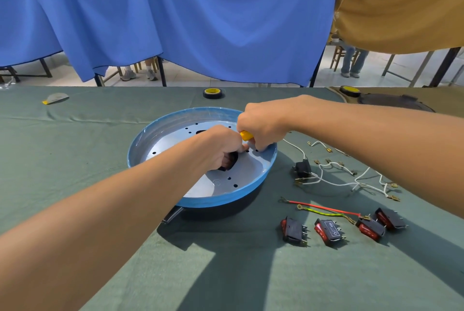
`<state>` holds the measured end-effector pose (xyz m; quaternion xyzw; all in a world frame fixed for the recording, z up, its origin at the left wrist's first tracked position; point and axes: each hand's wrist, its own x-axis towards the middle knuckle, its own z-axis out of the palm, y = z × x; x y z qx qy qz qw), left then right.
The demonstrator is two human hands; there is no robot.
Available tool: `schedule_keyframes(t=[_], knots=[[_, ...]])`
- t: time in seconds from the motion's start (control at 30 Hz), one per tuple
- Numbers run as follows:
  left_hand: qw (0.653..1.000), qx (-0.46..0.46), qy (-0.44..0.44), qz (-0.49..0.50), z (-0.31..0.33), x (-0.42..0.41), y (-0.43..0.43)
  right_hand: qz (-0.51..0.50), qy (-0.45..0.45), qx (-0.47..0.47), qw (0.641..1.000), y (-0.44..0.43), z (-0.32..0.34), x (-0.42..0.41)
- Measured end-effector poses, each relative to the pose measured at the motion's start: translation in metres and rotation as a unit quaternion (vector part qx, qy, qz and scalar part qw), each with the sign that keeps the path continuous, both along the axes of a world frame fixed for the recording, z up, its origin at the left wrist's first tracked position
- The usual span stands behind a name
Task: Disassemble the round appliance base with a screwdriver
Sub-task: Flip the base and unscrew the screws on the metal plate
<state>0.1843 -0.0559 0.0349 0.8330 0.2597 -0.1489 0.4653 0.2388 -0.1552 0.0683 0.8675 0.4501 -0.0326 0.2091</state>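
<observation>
the round appliance base (160,125) stands in the middle of the surface (75,150), which is covered with a green cloth. the base has a blue rim and a pale metal plate inside with many small holes. both hands are over this plate, close together.

the right hand (261,127) is closed in a fist around the screwdriver (246,135) - only a short piece of the yellow handle shows between the two hands, and the shaft and the tip are hidden. the left hand (221,146) has its fingers curled down into a dark opening (232,163) in the plate; i cannot tell if they grip the edge or something inside.

to the right of the base, on the cloth, lie the loose parts: a bundle of white wires (334,180) with metal terminals, a small black part (302,168) joined to them, a red wire (324,207) and just beside it a yellow-green wire (322,212). nearer to the person lie four rocker switches (329,231), black with red buttons, in a loose row and apart from each other.

behind the base there is a roll of black tape (213,93) with a yellow core, and a second roll (350,91) far right. a blue curtain (175,22) hangs behind the surface - next to it a tan cloth (401,4).
</observation>
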Motion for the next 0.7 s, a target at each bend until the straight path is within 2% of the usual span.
schedule_keyframes(t=[0.13,0.4,0.57,0.7], knots=[[1.0,-0.007,-0.004,-0.005,0.0,0.001,-0.001,-0.005,0.026,-0.012,1.0,0.0,-0.001,0.003],[1.0,-0.009,-0.007,0.0,-0.003,-0.001,0.003,-0.003,0.009,-0.04,0.999,0.003,0.004,0.005],[0.999,-0.023,-0.016,0.017,-0.007,0.0,0.003,-0.035,0.006,0.003,0.999,-0.003,0.019,0.007],[0.999,-0.02,-0.033,0.005,-0.007,0.002,0.008,-0.056,0.009,0.079,0.995,-0.013,0.03,0.017]])
